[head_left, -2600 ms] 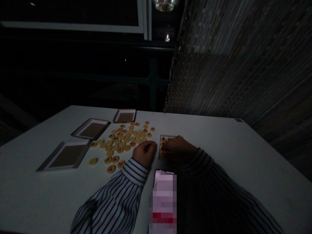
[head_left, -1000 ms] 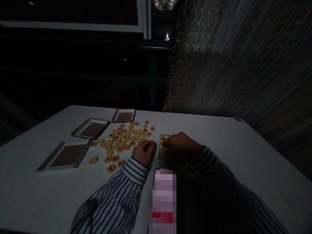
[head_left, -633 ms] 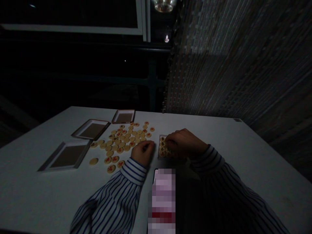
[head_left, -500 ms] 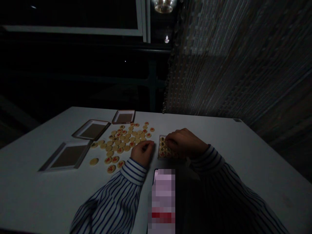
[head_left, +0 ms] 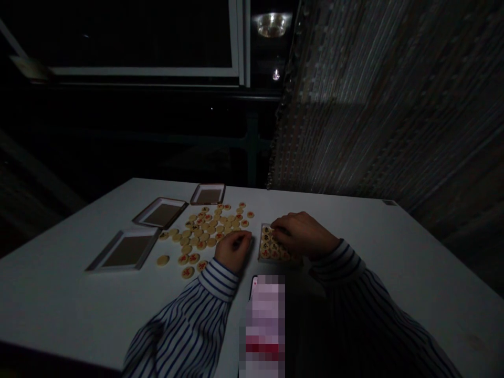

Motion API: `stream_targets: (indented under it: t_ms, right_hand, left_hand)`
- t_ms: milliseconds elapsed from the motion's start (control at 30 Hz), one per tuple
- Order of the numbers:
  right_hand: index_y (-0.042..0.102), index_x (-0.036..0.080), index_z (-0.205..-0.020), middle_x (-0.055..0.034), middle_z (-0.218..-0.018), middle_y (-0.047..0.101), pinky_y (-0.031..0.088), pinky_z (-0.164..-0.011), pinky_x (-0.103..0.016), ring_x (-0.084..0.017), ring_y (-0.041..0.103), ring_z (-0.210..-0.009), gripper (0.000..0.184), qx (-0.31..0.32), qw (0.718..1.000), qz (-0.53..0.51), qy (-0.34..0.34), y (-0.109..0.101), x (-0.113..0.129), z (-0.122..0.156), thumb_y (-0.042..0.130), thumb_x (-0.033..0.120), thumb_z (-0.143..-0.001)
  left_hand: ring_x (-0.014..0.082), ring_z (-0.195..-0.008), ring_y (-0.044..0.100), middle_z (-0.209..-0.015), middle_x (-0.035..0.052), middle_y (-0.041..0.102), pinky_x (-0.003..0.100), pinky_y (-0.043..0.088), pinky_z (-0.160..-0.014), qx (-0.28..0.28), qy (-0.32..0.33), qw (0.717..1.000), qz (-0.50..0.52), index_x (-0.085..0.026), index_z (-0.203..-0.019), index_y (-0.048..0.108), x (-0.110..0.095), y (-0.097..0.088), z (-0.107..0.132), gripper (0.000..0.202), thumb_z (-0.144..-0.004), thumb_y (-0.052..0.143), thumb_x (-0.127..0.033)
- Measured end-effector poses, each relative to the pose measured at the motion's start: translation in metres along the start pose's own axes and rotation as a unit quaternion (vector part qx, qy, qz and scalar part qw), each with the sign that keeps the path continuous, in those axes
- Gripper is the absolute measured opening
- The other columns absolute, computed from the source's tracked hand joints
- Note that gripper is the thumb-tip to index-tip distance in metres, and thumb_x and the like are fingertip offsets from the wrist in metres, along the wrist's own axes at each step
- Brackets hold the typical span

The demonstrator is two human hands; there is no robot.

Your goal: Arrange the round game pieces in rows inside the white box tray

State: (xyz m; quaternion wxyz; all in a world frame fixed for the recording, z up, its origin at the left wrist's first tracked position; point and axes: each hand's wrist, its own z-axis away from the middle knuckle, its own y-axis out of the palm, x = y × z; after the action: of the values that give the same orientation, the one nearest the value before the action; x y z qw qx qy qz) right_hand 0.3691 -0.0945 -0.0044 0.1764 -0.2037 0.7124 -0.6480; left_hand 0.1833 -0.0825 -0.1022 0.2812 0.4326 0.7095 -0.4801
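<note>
Several round cream game discs (head_left: 208,228) with red or black marks lie scattered on a white table (head_left: 71,294). My left hand (head_left: 233,251) rests curled at the near right edge of that spread; what its fingers hold, if anything, is hidden. My right hand (head_left: 301,234) hovers over the far part of a small shallow tray (head_left: 271,247) filled with several discs, fingers bent down onto them. Both arms wear striped sleeves.
Three empty shallow box trays lie to the left: one near (head_left: 126,250), one further back (head_left: 160,212), one smaller at the far end (head_left: 208,193). A phone (head_left: 264,325) lies between my forearms. A woven blind (head_left: 386,100) hangs on the right; a dark window is behind.
My right hand has slid from the near part of the small tray to its far part, uncovering discs laid in it. The left hand has stayed put. The view has shifted slightly.
</note>
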Motion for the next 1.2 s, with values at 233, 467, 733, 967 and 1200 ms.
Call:
stream_targets:
  t_ms: [233,467,733,967,1200]
  right_hand:
    - [0.058,0.019,-0.105,-0.0076,-0.099,0.063,0.033,-0.083,-0.029,-0.018,0.054,-0.094,0.033,0.011,1.0,-0.011,0.019,-0.006,0.006,0.001,0.037,0.033,-0.084]
    - [0.059,0.018,-0.102,-0.0062,-0.097,0.063,0.034,-0.082,-0.029,-0.017,0.054,-0.092,0.032,-0.036,0.999,-0.013,0.006,-0.004,0.009,0.0,0.036,0.031,-0.084]
    - [0.058,0.018,-0.102,-0.005,-0.097,0.063,0.033,-0.082,-0.029,-0.017,0.052,-0.092,0.03,-0.08,0.996,-0.04,0.024,-0.008,0.021,0.001,0.037,0.03,-0.084]
    - [0.058,0.017,-0.103,-0.006,-0.098,0.062,0.033,-0.082,-0.03,-0.017,0.052,-0.092,0.031,-0.072,0.996,-0.041,0.019,-0.009,0.037,-0.003,0.036,0.029,-0.085]
    - [0.057,0.017,-0.104,-0.007,-0.102,0.061,0.031,-0.083,-0.03,-0.018,0.051,-0.095,0.031,-0.046,0.999,-0.025,0.0,-0.012,0.054,-0.012,0.036,0.029,-0.085]
  left_hand:
    - [0.0167,-0.078,0.061,-0.082,0.0053,0.067,0.031,0.048,-0.074,0.018,0.014,0.999,-0.026,-0.017,-0.08,0.065,-0.011,-0.012,0.01,0.022,-0.074,0.051,-0.033]
    - [0.0169,-0.083,0.059,-0.085,0.0056,0.066,0.031,0.047,-0.077,0.019,0.046,0.997,-0.058,-0.017,-0.083,0.064,-0.013,-0.037,0.019,0.022,-0.075,0.05,-0.033]
    - [0.0186,-0.088,0.058,-0.09,0.0057,0.066,0.033,0.045,-0.081,-0.034,0.065,0.99,-0.118,-0.018,-0.084,0.063,-0.003,-0.077,0.024,0.025,-0.075,0.05,-0.036]
    - [0.0191,-0.088,0.058,-0.091,0.0048,0.065,0.032,0.046,-0.08,-0.079,0.044,0.982,-0.167,-0.019,-0.085,0.063,0.015,-0.112,0.03,0.027,-0.074,0.05,-0.039]
    - [0.0217,-0.092,0.056,-0.097,0.0079,0.063,0.037,0.044,-0.084,-0.089,0.07,0.968,-0.224,-0.018,-0.085,0.065,0.034,-0.12,0.037,0.028,-0.071,0.053,-0.039]
